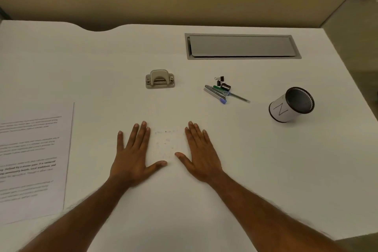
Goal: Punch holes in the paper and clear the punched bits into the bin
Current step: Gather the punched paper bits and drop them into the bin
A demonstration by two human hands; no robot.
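Note:
My left hand (135, 153) and my right hand (199, 153) lie flat on the white desk (266, 170), palms down, fingers spread, holding nothing. Between them is a faint scatter of small punched paper bits (166, 142). A beige hole punch (160, 79) stands farther back, beyond the hands. A printed sheet of paper (32, 159) lies at the left edge of the desk. At the right stands a white cylindrical bin (290, 105) with a dark rim and a letter N on its side.
A small pile of stationery (222, 90), with binder clips, a pen and a stapler-like tool, lies between the punch and the bin. A grey cable hatch (242, 46) is set into the desk at the back. The desk's edge falls off at the right.

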